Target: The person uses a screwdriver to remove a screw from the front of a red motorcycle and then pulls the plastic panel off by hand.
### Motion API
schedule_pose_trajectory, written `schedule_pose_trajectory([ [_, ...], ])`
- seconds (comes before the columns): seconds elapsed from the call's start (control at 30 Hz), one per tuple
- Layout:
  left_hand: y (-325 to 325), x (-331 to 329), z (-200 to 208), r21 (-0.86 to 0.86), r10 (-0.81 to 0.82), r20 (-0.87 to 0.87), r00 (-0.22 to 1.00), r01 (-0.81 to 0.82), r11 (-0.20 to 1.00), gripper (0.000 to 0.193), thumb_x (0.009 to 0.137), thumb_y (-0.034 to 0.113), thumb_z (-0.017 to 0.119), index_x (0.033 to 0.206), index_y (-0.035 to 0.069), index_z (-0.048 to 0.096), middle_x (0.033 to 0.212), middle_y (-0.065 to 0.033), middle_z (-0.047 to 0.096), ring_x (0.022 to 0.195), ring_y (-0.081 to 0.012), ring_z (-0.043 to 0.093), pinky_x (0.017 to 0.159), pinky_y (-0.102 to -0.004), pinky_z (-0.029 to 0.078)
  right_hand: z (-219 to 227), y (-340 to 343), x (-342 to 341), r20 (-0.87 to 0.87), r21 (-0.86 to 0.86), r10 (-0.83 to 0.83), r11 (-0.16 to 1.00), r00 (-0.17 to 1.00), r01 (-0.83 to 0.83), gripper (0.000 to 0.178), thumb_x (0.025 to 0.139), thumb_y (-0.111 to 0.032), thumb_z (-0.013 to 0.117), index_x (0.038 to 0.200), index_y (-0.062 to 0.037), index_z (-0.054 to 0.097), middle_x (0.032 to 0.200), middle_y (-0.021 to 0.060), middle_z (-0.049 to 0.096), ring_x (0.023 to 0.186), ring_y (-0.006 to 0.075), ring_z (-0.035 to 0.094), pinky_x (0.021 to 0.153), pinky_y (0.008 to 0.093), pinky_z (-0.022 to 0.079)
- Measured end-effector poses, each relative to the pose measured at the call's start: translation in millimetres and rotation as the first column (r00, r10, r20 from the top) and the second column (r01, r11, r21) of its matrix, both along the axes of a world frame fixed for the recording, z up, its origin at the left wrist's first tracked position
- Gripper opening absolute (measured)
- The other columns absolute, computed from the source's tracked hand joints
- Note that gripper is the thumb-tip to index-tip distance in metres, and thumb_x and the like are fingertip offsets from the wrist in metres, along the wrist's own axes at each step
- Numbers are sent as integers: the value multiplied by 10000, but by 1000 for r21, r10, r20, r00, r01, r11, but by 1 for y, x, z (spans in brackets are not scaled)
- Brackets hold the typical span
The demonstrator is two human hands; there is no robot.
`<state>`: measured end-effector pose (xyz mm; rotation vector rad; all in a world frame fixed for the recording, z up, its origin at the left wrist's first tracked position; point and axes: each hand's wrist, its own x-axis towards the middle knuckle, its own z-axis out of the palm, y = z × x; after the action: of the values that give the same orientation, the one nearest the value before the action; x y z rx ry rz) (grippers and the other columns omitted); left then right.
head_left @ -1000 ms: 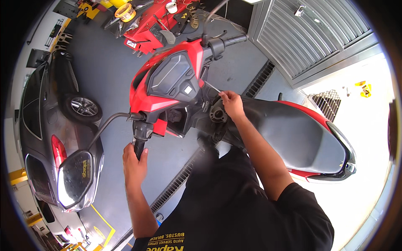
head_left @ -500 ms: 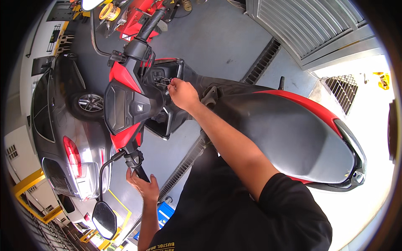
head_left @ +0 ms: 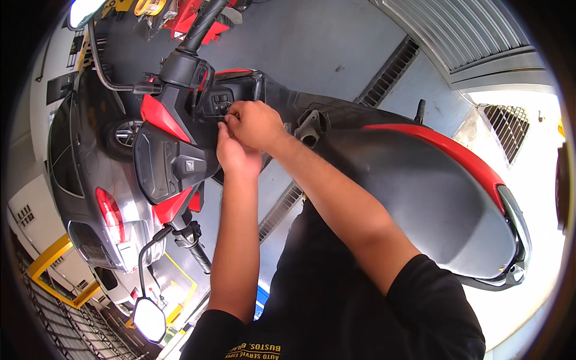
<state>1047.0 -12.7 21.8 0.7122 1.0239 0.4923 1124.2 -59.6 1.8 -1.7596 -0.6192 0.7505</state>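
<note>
A red and black scooter (head_left: 180,157) stands lengthwise before me, its handlebar to the left and long dark seat (head_left: 420,192) to the right. Both my hands meet at the inner panel (head_left: 219,99) behind the handlebar. My right hand (head_left: 258,124) is closed, thumb and fingers pinching a small key at the panel; the fingers mostly cover it. Just below, my left hand (head_left: 237,155) points up with its fingertips together against the right fingers. What it holds, if anything, is hidden. The near handlebar grip (head_left: 200,258) is free of my hands.
A mirror (head_left: 149,319) sticks out at the lower left, another (head_left: 84,12) at the upper left. A grey car (head_left: 102,180) is parked beyond the handlebar. Floor grating (head_left: 390,71) runs behind the scooter, and a metal shutter (head_left: 459,30) stands at upper right.
My left hand has left the near handlebar grip and moved up to join the right at the panel. The right hand has shifted slightly; the metal key ring seen earlier is now mostly covered.
</note>
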Motion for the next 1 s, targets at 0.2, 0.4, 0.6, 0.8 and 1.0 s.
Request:
schedule_pose_trajectory([
  [0.2,11,8,-17,-55,65,72,995,-61,997,466,1102,399,275,1281,90,575,1342,-120,598,1268,-288,565,1088,-464,439,-8,-2,10,-21,82,-21,996,1000,23,261,901,-312,628,957,-92,756,834,132,736,822,368,706,777,447,560],
  [0.4,32,5,-28,-191,-27,352,936,101,976,464,1103,394,270,1251,77,575,1315,-122,606,1247,-289,574,1082,-471,447,-16,10,11,-34,248,-16,968,999,24,265,929,-257,604,995,-44,747,891,160,737,825,365,711,796,433,562],
  [0.6,5,6,-11,281,34,-91,995,-7,960,382,1087,329,412,1308,31,505,1329,-162,586,1247,-272,575,1034,-435,475,-21,-1,23,-255,259,157,962,954,-89,258,944,-220,588,977,-8,731,836,139,736,727,251,726,725,362,566],
  [0.8,-5,-98,110,570,285,-675,680,727,-384,374,894,42,702,1227,-38,553,1204,-200,602,1033,-296,646,881,-390,515,-20,-1,14,-357,263,136,964,924,-40,236,915,-211,613,891,0,716,806,165,719,797,308,705,746,407,545],
  [1.0,77,-53,157,392,547,-665,508,862,-323,619,892,355,776,1333,-24,565,1316,-202,625,1162,-369,621,969,-427,489,0,1,2,-272,218,147,972,951,-88,232,898,-211,629,932,-10,740,860,208,722,894,379,704,819,456,546],
])
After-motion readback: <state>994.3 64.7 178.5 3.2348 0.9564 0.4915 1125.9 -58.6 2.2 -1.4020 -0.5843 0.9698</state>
